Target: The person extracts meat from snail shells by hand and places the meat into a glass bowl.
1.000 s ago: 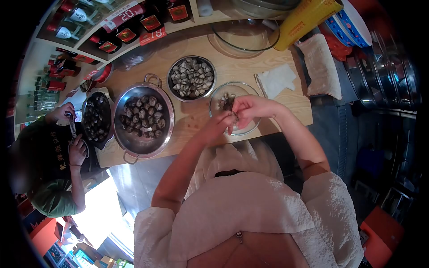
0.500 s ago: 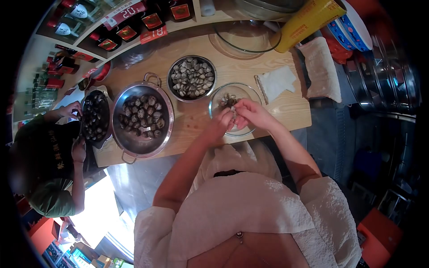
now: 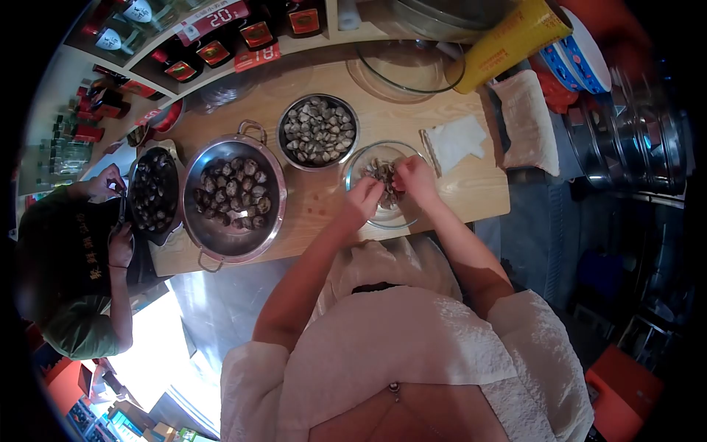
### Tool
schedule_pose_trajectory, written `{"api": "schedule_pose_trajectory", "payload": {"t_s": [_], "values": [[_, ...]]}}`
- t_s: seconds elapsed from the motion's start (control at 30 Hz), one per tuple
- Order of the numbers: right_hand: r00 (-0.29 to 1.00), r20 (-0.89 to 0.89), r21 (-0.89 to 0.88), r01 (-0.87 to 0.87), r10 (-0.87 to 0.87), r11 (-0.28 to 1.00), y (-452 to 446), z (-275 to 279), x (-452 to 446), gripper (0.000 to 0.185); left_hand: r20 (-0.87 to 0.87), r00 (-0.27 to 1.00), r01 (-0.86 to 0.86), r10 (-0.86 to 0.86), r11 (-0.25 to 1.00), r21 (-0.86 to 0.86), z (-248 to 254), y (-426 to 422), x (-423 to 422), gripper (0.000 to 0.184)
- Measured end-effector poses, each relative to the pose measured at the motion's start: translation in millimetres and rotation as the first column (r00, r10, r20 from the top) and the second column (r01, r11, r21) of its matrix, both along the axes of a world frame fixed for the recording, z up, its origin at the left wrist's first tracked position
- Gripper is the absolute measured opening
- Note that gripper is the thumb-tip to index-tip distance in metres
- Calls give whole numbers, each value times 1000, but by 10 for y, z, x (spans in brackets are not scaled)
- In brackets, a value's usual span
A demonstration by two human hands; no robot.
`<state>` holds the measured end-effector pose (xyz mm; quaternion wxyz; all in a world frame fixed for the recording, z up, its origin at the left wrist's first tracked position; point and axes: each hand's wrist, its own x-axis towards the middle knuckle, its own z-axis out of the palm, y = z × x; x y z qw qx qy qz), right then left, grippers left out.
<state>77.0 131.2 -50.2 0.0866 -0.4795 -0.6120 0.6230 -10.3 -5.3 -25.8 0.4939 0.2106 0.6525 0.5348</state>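
A clear glass bowl (image 3: pixel 353 211) stands near the table's front edge, with a small heap of shellfish pieces (image 3: pixel 381 171) inside. My left hand (image 3: pixel 365 197) is over the bowl's near left side, fingers pinched together by the heap. My right hand (image 3: pixel 416 179) hangs over the bowl's right side, its fingers also closed. Whatever sits between the fingertips of either hand is too small to make out. Just behind and left is a round metal bowl (image 3: pixel 281 149) full of grey clams (image 3: pixel 318 131).
A large two-handled metal basin (image 3: pixel 254 239) holds dark round shellfish (image 3: pixel 230 191). Farther left, a co-worker's hands (image 3: pixel 112 180) are by a dark tray of shellfish (image 3: pixel 153 190). A white cloth (image 3: pixel 455 144) and another glass bowl (image 3: pixel 401 90) lie to the right and back.
My hands were together over the bowl and have moved apart, the right one to the right and up. More of the heap shows between them. The co-worker's hands have shifted slightly.
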Motion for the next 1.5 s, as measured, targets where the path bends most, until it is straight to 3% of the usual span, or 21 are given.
{"api": "schedule_pose_trajectory", "payload": {"t_s": [0.1, 0.17, 0.23, 0.43, 0.6, 0.67, 0.73, 0.9, 0.97, 1.0, 1.07, 1.2, 1.3, 1.37, 1.4, 1.47, 1.5], "values": [[996, 84, 167, 18, -33, 986, -63, -95, -99, 14, -21, 1000, -14, 16, 998, 69, 83, -78, -45, 20], [992, 119, 260, 1, -33, 966, -98, -193, -123, 14, -59, 998, 9, -9, 1000, 1, 108, -128, -75, 25], [981, 186, 501, -50, -51, 864, -101, -353, -111, 13, -73, 997, 6, -6, 1000, -4, 95, -173, -91, 25], [939, 315, 722, -142, -138, 677, -124, -412, -123, 15, -72, 997, 29, -29, 1000, -7, 32, -281, -122, 26], [935, 317, 707, -122, -157, 697, -136, -422, -119, 14, -81, 995, 54, -56, 998, -32, 113, -325, -139, 25], [945, 293, 682, -100, -146, 724, -113, -419, -63, 14, -29, 999, 38, -37, 999, 33, 50, -350, -137, 25], [965, 221, 561, -9, -139, 828, -139, -134, -56, 15, -30, 999, 35, -33, 998, 55, 28, -390, -164, 24], [993, 82, 446, 36, -81, 895, -244, 584, -368, 16, 5, 1000, -27, 27, 997, 71, 133, -553, -283, 21], [992, -34, 721, -59, 120, 690, -205, 575, -687, 15, 16, 996, -93, 92, 992, 85, 114, -623, -298, 20], [981, 5, 716, -138, 192, 684, -207, 575, -895, 15, 10, 994, -108, 107, 990, 86, 97, -671, -318, 20], [925, 229, 749, -367, 305, 551, -138, 296, -1289, 18, -43, 993, -106, 110, 992, 72, 45, -769, -353, 25], [935, 269, 785, -352, 232, 510, -134, 81, -1844, 17, -50, 988, -142, 143, 990, 24, -79, -969, -380, 25], [913, 313, 829, -397, 261, 394, -140, 35, -1964, 17, -109, 983, -155, 150, 988, -31, -87, -1108, -389, 25], [865, 384, 853, -466, 322, 234, -62, -103, -1978, 24, -94, 976, -201, 195, 978, -56, -109, -1157, -387, 24], [864, 384, 854, -466, 325, 232, -49, -118, -1962, 24, -94, 975, -204, 199, 977, -55, -67, -1163, -398, 24], [897, 211, 817, -380, 389, 434, 0, -149, -1912, 23, -108, 976, -197, 189, 978, -64, 17, -1147, -433, 22], [898, 212, 818, -378, 385, 433, 15, -112, -1857, 23, -108, 977, -193, 186, 979, -62, 48, -1111, -461, 22]]}}
